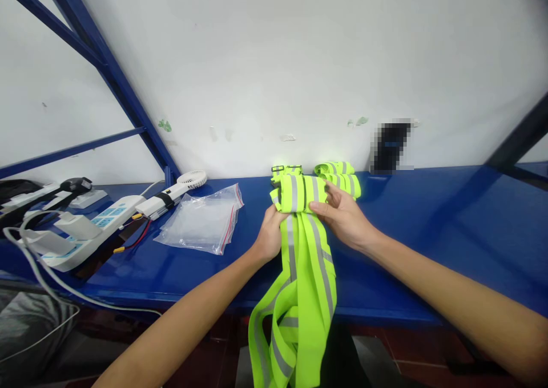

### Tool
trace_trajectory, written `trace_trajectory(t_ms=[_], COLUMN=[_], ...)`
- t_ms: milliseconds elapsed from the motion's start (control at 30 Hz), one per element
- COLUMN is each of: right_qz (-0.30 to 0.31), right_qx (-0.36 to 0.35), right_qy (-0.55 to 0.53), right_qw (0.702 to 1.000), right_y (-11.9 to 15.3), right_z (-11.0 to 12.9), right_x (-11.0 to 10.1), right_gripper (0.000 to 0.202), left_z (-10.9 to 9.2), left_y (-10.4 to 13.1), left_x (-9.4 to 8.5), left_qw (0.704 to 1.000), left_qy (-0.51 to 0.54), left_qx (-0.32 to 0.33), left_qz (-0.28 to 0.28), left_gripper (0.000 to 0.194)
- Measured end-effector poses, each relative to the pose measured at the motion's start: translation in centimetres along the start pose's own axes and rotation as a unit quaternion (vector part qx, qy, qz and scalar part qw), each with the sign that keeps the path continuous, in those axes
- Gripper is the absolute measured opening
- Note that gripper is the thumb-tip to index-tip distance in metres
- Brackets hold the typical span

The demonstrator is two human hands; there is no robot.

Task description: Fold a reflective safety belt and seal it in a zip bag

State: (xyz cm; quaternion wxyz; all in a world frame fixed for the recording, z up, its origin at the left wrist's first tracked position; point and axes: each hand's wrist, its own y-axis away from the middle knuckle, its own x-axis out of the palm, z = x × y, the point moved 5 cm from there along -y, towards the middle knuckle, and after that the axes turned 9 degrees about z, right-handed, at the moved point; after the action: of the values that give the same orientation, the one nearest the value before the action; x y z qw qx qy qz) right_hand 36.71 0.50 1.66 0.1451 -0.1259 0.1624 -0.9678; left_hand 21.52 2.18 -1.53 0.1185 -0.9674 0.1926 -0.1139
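Observation:
Both hands hold a neon yellow-green reflective strap (310, 279) with grey stripes, its upper part folded into a flat bundle and its loose lengths hanging over the table's front edge. My left hand (270, 234) grips the bundle's left side from below, most fingers hidden behind the strap. At the right end, my right hand (342, 214) pinches the bundle between thumb and fingers. Just behind it on the table lie more rolled reflective straps (336, 168), and a further folded strap (280, 172) with a black buckle sits to their left.
Clear zip bags (199, 219) lie on the blue table (428, 234), left of my hands. Farther left are a white handheld fan (192, 179), a power strip (98, 228) with plugs, and cables. A dark pixelated object (389, 148) leans against the wall at the right.

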Motion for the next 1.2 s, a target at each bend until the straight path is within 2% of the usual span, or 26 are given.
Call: trace_trajectory(t_ms=[133,300,500,600,700,867,1033,1100,1200], right_qz=[-0.013,-0.012,0.003,-0.006,-0.005,0.027,0.038,0.043,0.018], right_qx=[-0.030,-0.048,-0.066,-0.094,-0.092,-0.093,-0.135,-0.132,-0.071], right_qy=[0.045,0.111,0.182,0.216,0.202,0.179,0.232,0.234,0.208], right_qw=[0.998,0.993,0.981,0.972,0.975,0.979,0.963,0.962,0.975], right_y=[-0.2,-0.1,0.2,0.3,0.5,0.6,0.7,0.8,0.7], right_z=[0.5,0.6,0.4,0.6,0.5,0.7,1.6,1.6,0.9], right_x=[-0.6,-0.5,-0.2,-0.3,-0.3,0.0,0.1,0.2,-0.3], right_gripper=[0.061,0.062,0.054,0.044,0.035,0.027,0.016,0.024,0.058], left_z=[-0.6,-1.0,-0.7,-0.7,-0.7,-0.7,-1.0,-0.8,-0.7], left_y=[0.2,-0.1,-0.4,-0.4,-0.6,-0.8,-0.5,-0.6,-0.9], left_x=[1.3,1.8,1.5,1.7,1.5,1.1,1.1,1.0,0.7], left_qw=[0.995,0.990,0.992,0.989,0.985,0.985,0.982,0.984,0.986], left_qy=[0.011,-0.011,0.035,0.093,0.148,0.157,0.176,0.166,0.153], left_qx=[-0.023,-0.020,-0.026,-0.027,-0.034,-0.046,-0.039,-0.041,-0.018], left_qz=[0.099,0.137,0.115,0.108,0.081,0.061,0.057,0.052,0.056], left_gripper=[0.037,0.047,0.050,0.062,0.072,0.072,0.065,0.060,0.056])
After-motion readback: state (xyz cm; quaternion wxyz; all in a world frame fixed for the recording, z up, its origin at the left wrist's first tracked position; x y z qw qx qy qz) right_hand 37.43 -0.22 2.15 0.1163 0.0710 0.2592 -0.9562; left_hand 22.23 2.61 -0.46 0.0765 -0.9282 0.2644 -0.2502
